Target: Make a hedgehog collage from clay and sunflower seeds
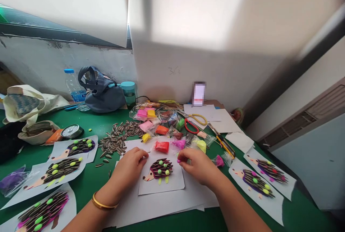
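A hedgehog picture (161, 169) lies on a small white card (175, 183), its dark back set with striped seeds and green and yellow-green clay balls. My right hand (198, 165) is at the card's right edge, thumb and fingertips closed on a small pink clay ball (179, 160). At the card's upper left, my left hand (132, 165) has its fingers curled together. Whether it grips anything is hidden. Red clay (161, 147) in clear wrap sits just above the card. Larger white sheets (134, 212) lie underneath.
Sunflower seeds (115, 140) are heaped left of the clay packets. Scissors (192, 127) and a utility knife (225, 144) lie behind my right hand. Other hedgehog cards (60, 171) flank the green table (94, 185). A phone (199, 94), bag (105, 93) and bottle (77, 93) stand by the wall.
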`<state>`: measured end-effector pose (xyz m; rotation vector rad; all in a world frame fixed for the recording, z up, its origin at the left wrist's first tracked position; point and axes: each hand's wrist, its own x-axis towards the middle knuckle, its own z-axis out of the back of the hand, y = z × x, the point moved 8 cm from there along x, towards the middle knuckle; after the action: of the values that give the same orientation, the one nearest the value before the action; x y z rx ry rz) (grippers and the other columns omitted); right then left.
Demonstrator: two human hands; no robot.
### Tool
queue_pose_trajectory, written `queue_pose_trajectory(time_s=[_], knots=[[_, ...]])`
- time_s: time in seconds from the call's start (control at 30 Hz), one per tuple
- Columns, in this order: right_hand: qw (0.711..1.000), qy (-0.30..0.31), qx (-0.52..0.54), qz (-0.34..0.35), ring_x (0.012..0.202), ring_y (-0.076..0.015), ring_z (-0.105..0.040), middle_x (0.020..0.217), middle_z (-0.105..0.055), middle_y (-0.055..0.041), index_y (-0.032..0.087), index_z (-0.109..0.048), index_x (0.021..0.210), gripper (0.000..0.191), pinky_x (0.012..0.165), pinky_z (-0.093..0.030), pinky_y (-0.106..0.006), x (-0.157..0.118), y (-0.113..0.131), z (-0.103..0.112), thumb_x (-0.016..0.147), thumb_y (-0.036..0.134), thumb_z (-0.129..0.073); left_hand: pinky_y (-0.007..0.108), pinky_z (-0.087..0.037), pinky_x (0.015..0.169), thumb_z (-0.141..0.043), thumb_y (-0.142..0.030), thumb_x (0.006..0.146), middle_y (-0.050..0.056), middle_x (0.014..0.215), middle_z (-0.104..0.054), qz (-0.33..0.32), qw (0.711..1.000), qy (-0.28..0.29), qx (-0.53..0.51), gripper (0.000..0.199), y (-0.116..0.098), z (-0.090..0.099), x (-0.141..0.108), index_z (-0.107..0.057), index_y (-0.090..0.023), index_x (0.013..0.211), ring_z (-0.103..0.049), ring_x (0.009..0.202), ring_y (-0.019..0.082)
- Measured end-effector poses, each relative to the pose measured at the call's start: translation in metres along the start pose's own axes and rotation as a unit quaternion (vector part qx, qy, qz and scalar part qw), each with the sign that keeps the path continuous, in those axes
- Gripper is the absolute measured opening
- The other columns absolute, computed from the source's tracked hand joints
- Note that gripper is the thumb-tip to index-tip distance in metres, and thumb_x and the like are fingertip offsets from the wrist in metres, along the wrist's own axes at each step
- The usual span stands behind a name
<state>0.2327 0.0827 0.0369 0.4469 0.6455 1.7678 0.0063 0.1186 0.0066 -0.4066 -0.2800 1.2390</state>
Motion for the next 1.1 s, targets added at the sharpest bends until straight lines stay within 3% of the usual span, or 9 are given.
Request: queue_pose_trajectory(time_s=[0.23, 0.47, 0.7, 0.9, 1.1], knots=[[1.000, -0.006, -0.014, -0.017, 0.080, -0.0159, -0.058, 0.088, -0.067, 0.0000, 0.023, -0.062, 0.086, 0.003, 0.067, -0.039, -0.026, 0.000, -0.003, 0.001, 0.083, 0.024, -0.062, 0.035, -0.045, 0.084, -0.047, -0.024, 0.090, 0.007, 0.102, -0.064, -0.001, 1.000, 0.005, 0.007, 0.024, -0.001, 0.000, 0.001, -0.070, -0.022, 0.097, -0.060, 0.098, 0.023], [0.999, -0.029, -0.020, 0.036, 0.085, -0.0155, -0.058, 0.092, -0.067, 0.0002, 0.024, -0.063, 0.091, 0.012, 0.072, -0.040, -0.026, -0.002, 0.006, 0.005, 0.086, 0.016, -0.054, 0.034, -0.045, 0.085, -0.047, -0.025, 0.090, 0.006, 0.103, -0.065, -0.003, 1.000, 0.009, 0.010, 0.024, -0.002, -0.001, 0.002, -0.070, -0.023, 0.097, -0.060, 0.099, 0.023], [1.000, -0.028, -0.005, -0.005, 0.080, -0.0158, -0.058, 0.088, -0.066, 0.0002, 0.023, -0.061, 0.087, 0.003, 0.067, -0.040, -0.026, -0.003, 0.002, 0.006, 0.084, 0.024, -0.060, 0.035, -0.045, 0.084, -0.046, -0.026, 0.090, 0.007, 0.102, -0.065, -0.001, 1.000, 0.010, 0.008, 0.025, -0.002, -0.001, 0.002, -0.070, -0.023, 0.097, -0.060, 0.098, 0.023], [0.998, -0.044, -0.001, 0.034, 0.094, -0.0175, -0.061, 0.104, -0.069, -0.0017, 0.028, -0.061, 0.118, 0.031, 0.079, -0.043, -0.029, -0.004, 0.006, 0.007, 0.089, 0.020, -0.054, 0.035, -0.045, 0.084, -0.046, -0.026, 0.090, 0.007, 0.103, -0.065, 0.000, 1.000, 0.011, 0.010, 0.025, -0.002, -0.001, 0.001, -0.070, -0.023, 0.097, -0.060, 0.098, 0.023], [0.999, -0.009, -0.036, 0.025, 0.081, -0.0173, -0.059, 0.087, -0.069, -0.0007, 0.025, -0.068, 0.093, 0.012, 0.068, -0.041, -0.027, -0.002, 0.008, 0.004, 0.089, 0.034, -0.062, 0.035, -0.045, 0.085, -0.046, -0.025, 0.090, 0.007, 0.103, -0.065, -0.001, 1.000, 0.010, 0.012, 0.025, -0.002, -0.001, 0.001, -0.070, -0.022, 0.097, -0.059, 0.098, 0.023]])
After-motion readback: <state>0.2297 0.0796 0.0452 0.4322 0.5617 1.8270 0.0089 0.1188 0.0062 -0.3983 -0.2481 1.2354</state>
